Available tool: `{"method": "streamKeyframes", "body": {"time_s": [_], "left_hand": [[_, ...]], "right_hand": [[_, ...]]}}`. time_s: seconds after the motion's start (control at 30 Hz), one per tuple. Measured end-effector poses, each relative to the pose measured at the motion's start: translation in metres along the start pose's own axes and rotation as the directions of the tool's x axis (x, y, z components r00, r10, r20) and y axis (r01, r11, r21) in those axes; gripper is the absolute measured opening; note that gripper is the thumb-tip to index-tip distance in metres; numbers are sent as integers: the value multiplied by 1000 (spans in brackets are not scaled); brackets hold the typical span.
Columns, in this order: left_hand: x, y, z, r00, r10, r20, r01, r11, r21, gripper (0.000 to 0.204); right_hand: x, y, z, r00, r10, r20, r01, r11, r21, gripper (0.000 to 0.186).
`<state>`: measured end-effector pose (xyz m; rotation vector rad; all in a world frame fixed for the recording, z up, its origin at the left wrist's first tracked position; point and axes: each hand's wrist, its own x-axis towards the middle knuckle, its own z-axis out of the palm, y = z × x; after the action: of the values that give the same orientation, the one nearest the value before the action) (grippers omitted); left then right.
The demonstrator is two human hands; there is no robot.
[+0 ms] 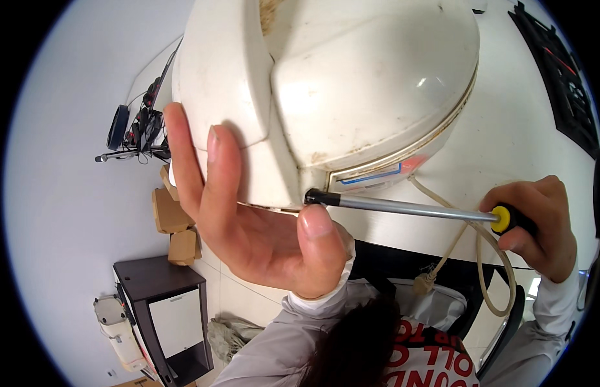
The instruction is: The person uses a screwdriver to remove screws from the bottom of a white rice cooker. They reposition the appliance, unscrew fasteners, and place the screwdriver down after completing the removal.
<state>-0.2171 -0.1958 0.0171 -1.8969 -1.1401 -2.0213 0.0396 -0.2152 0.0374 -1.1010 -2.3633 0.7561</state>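
Nearest the camera are a head of dark hair (351, 348), pale grey sleeves (267, 351) and a white shirt front with red lettering (435, 364). Of the person's two hands, the right hand (550, 226) is clenched around the yellow-and-black handle of a long screwdriver with a silver metal shaft (416, 209). The shaft runs leftward, and its black end meets the lower edge of a rounded, glossy off-white plastic appliance (371, 84), stained brown along its seams. The left hand (267, 242) is cupped at that edge, palm turned up, its fingers spread along the shell and its thumb just below the black end; whether it grips the shell or only steadies it, I cannot tell. The appliance is tilted over the white bench (506, 122), and a beige cord (509, 277) loops below it, its plug (425, 284) hanging past the bench's edge. Farther off, a black tray (564, 97) lies at the bench's far right. Beyond, at left, are a dark cabinet with a white door (161, 277), brown cardboard boxes (171, 213) and a pale wall (67, 161).
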Motion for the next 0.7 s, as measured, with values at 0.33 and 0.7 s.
{"method": "streamKeyframes", "body": {"time_s": [0.33, 0.7], "left_hand": [[-2, -1, -2, 1000, 9, 7, -9, 999, 34, 55], [-2, -4, 0, 999, 54, -7, -54, 998, 36, 51]], "right_hand": [[2, 4, 3, 1000, -7, 16, 6, 999, 46, 58], [-1, 5, 14, 998, 7, -66, -2, 997, 78, 59]]}}
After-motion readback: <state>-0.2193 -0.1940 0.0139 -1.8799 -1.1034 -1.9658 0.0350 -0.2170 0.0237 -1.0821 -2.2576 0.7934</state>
